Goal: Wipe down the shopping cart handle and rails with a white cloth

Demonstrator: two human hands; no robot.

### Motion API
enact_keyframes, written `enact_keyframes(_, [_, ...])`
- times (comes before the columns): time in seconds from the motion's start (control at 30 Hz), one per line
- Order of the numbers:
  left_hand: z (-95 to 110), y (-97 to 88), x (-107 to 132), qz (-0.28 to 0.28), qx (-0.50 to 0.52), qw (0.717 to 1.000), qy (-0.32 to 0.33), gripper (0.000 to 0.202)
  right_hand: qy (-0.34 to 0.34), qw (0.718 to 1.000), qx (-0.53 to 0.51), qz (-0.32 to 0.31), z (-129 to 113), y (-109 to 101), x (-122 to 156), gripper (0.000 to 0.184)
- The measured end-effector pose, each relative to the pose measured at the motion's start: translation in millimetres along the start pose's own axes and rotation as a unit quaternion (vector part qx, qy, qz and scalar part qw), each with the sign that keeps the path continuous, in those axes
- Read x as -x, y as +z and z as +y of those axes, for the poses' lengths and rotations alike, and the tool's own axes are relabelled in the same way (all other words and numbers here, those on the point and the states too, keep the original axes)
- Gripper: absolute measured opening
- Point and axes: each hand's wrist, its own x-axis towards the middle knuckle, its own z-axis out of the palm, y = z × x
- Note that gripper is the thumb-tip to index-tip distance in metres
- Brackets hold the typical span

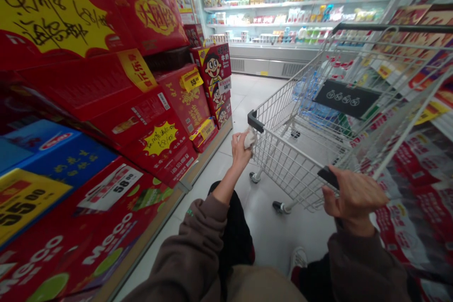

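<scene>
A metal wire shopping cart (293,170) stands in front of me, angled to the right, with a dark sign (347,99) inside its basket. My left hand (241,151) is closed on a crumpled whitish cloth (249,138) against the cart's near left corner, just below the black corner piece (255,121). On the right, my right hand (357,193) grips the cart's near right corner, its fingers wrapped round the black corner piece (328,177) there. Part of that grip is hidden behind the hand itself.
Stacked red gift boxes (170,127) with yellow price tags line the left side on a low ledge (208,160). A lit refrigerated shelf (283,4) stands across the far end. Red and white packages (406,188) are piled at right. Pale tiled floor (244,89) runs between.
</scene>
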Motion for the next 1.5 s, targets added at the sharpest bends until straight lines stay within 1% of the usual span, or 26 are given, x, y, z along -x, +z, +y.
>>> enact_keyframes(0.07, [0,2.5,6,0.025,0.020,0.999,0.019,0.054,-0.001,1.000,0.002,-0.002,0,-1,1,0.046])
enact_keyframes(0.13, [-1,3.8,8,0.034,0.034,0.998,0.038,0.058,0.001,1.000,0.004,-0.005,0,-1,2,0.044])
enact_keyframes(0.23, [-5,5.4,3,0.003,0.025,0.998,0.059,0.065,0.010,1.000,0.011,-0.015,1,-2,3,0.043])
enact_keyframes(0.33, [-12,4.2,-2,-0.021,0.013,0.996,0.086,0.067,0.012,1.000,0.018,-0.020,1,-3,4,0.042])
enact_keyframes(0.4, [-15,-0.2,-3,-0.025,-0.015,0.993,0.114,0.068,0.009,1.000,0.021,-0.015,2,-2,5,0.044])
enact_keyframes(0.47, [-13,-7.3,-4,-0.025,-0.076,0.987,0.142,0.072,0.003,1.000,0.020,-0.005,2,-1,4,0.046])
enact_keyframes(0.57, [-6,-17.9,-4,-0.018,-0.172,0.971,0.164,0.075,-0.018,1.000,0.013,0.013,4,0,3,0.047])
enact_keyframes(0.63, [-2,-20.4,-3,-0.009,-0.187,0.968,0.166,0.076,-0.023,0.999,0.013,0.017,4,1,3,0.047])
enact_keyframes(0.7, [-1,-17.1,-2,0.012,-0.147,0.978,0.148,0.074,-0.020,1.000,0.015,0.015,4,1,3,0.046])
enact_keyframes(0.8, [-3,-2.2,4,0.067,-0.015,0.993,0.094,0.065,-0.010,1.000,0.012,0.007,3,-1,4,0.046])
enact_keyframes(0.87, [-4,9.7,11,0.083,0.053,0.991,0.087,0.062,-0.002,1.000,0.011,-0.001,3,-2,4,0.045])
enact_keyframes(0.9, [-5,14.6,15,0.080,0.065,0.990,0.094,0.064,0.001,1.000,0.010,-0.001,2,-3,3,0.045])
enact_keyframes(1.0, [-5,20.4,26,0.057,0.028,0.991,0.118,0.068,0.005,1.000,0.010,-0.002,0,-5,0,0.045])
enact_keyframes(1.1, [-4,17.1,30,0.065,-0.016,0.990,0.121,0.065,0.007,1.000,0.008,-0.010,-1,-6,-3,0.045])
enact_keyframes(1.17, [-2,17.1,30,0.079,-0.001,0.989,0.125,0.070,0.009,1.000,0.009,-0.013,-1,-6,-2,0.045])
enact_keyframes(1.23, [-2,21.3,30,0.084,0.027,0.987,0.135,0.076,0.008,1.000,0.008,-0.011,-1,-5,-1,0.045])
enact_keyframes(1.3, [-2,26.3,31,0.076,0.047,0.986,0.138,0.074,0.008,1.000,0.008,-0.005,0,-3,0,0.045])
enact_keyframes(1.37, [-2,27.3,35,0.070,0.060,0.987,0.130,0.068,0.008,1.000,0.008,-0.001,0,-1,1,0.046])
enact_keyframes(1.43, [4,22.7,38,0.080,0.075,0.985,0.130,0.063,0.008,1.000,0.007,-0.003,1,-1,1,0.049])
enact_keyframes(1.5, [17,16.3,40,0.104,0.093,0.979,0.151,0.063,0.010,1.000,0.004,-0.010,0,-3,0,0.052])
